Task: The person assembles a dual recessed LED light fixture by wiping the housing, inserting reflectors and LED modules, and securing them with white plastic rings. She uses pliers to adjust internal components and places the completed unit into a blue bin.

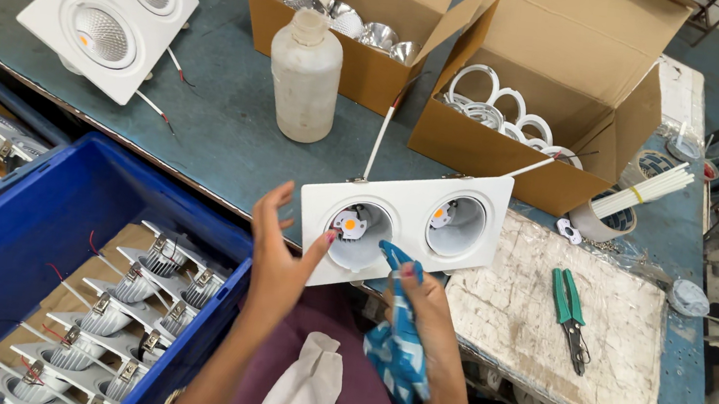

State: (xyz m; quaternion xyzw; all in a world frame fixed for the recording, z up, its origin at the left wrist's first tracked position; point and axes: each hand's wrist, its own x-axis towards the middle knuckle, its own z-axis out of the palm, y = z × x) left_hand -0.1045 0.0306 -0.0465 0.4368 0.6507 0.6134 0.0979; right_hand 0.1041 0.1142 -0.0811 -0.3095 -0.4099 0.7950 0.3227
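over the table point(232, 140) edge my left hand point(282, 261) steadies the white fitting point(408, 203), fingers spread, while my right hand point(420, 302) grips a blue cloth point(393, 348).

White twin downlight point(406, 225), blue-and-white patterned cloth point(397, 349), blue crate point(28, 221), green pliers point(569, 309).
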